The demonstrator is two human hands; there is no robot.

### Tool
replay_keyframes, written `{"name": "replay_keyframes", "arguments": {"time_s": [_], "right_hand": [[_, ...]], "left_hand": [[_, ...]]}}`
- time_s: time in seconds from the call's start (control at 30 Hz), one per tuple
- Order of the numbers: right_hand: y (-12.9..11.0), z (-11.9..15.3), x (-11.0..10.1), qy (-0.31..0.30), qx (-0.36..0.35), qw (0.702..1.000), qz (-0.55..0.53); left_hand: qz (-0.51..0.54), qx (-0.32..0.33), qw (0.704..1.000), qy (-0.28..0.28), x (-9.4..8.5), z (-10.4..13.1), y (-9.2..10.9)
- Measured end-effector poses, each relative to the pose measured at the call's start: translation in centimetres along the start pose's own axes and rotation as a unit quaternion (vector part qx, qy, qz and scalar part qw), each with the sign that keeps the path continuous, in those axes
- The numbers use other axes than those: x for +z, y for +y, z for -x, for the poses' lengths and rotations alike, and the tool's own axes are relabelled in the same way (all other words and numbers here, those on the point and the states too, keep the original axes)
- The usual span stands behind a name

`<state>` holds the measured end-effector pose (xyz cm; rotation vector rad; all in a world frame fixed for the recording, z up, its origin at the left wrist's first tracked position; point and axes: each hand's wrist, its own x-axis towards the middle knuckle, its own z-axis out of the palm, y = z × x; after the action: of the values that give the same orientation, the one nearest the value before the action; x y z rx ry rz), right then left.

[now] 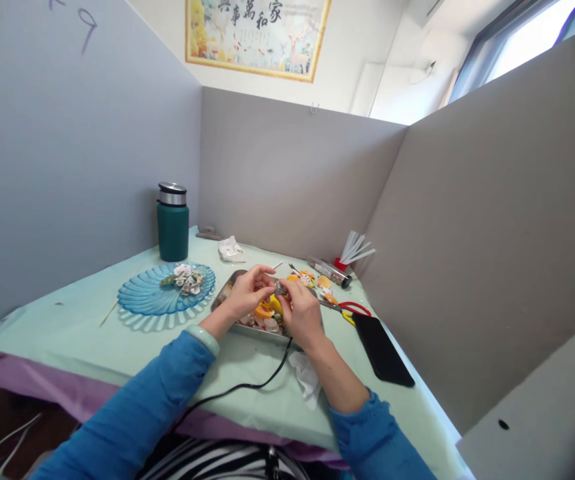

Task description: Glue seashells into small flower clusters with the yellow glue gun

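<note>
Over a metal tray [262, 335] my two hands meet around a small greyish piece [280, 288], too small to make out fully. My left hand [250, 292] pinches it from the left, fingers bent and together. From the right, my right hand [301, 310] grips the same piece between thumb and fingers. Yellow, orange and pale small pieces [267, 313] lie in the tray below. To the left, a blue scalloped plate [140, 292] bears a cluster of shell-like pieces [186, 279].
A green bottle [172, 230] stands at the back left. On the right lie a black phone [383, 350], red-handled scissors [354, 308], a clear tube [330, 271] and white sticks [354, 248]. A black cable [247, 385] and tissue [307, 377] lie in front; partitions surround the table.
</note>
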<state>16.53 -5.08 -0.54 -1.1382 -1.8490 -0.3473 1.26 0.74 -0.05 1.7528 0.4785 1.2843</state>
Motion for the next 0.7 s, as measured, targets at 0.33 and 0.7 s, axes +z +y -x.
{"name": "replay_keyframes", "arguments": {"time_s": [0.33,0.7], "right_hand": [[0.51,0.02,0.2,-0.013,0.019,0.998,-0.05],[0.42,0.05,0.13,-0.027,0.024,0.997,-0.067]], "left_hand": [[-0.062,0.018,0.998,0.002,-0.1,0.14,-0.07],[-0.071,0.026,0.997,0.002,-0.15,0.3,-0.12]]}}
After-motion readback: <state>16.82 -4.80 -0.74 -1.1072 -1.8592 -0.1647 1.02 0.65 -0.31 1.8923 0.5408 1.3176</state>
